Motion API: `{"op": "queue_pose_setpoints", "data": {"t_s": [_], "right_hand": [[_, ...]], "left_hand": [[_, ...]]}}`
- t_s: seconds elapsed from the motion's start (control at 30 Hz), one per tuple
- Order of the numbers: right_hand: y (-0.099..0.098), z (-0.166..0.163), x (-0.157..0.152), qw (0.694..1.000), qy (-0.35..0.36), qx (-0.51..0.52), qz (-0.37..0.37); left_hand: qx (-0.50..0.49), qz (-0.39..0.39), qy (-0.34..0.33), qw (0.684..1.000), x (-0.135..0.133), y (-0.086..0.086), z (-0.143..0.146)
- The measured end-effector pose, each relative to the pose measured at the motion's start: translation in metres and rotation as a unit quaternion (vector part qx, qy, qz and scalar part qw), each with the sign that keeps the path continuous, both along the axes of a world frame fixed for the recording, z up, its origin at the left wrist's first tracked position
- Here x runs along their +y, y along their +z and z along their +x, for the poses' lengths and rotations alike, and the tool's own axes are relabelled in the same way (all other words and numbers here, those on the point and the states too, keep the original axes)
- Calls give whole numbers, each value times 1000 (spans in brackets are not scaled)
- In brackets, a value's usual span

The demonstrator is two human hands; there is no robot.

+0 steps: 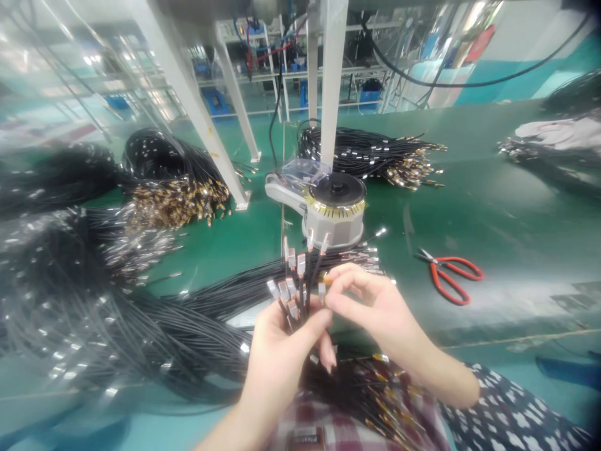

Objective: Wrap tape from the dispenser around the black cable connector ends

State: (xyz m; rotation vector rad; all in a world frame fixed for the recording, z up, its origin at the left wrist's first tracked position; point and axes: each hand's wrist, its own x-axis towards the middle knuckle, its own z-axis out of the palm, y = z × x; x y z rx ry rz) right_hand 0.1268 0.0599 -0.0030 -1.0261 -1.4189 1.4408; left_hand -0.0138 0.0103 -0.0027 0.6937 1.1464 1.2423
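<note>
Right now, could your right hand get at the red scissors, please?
Probably yes: the red scissors lie on the green table just right of the right hand, nothing between. Its grip pinches a terminal of the wire bundle in the left hand, though.

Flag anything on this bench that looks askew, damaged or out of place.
Nothing looks damaged or spilled. The wire bundle in the left hand is uneven: its terminals fan out at different heights, and the right hand pinches one terminal. The red scissors lie with handles apart on the mat.
</note>
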Motion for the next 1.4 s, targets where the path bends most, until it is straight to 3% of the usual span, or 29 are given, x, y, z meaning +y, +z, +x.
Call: {"op": "queue_pose_setpoints", "data": {"t_s": [0.43,0.6,0.77,1.0,1.4], "right_hand": [[-2,-8,-4,1000,-19,-4,2],[2,-5,-4,1000,-4,-8,14],[1,0,-2,1000,-1,-17,26],[-4,0,-4,999,-22,-17,44],[3,-4,-1,998,31,60,-11]], "left_hand": [[25,21,42,999,1,1,4],[29,23,16,999,2,7,3],[4,4,-3,1000,1,6,-2],[-18,-23,31,999,2,3,-2],[-38,-3,-47,998,5,1,-6]]}}
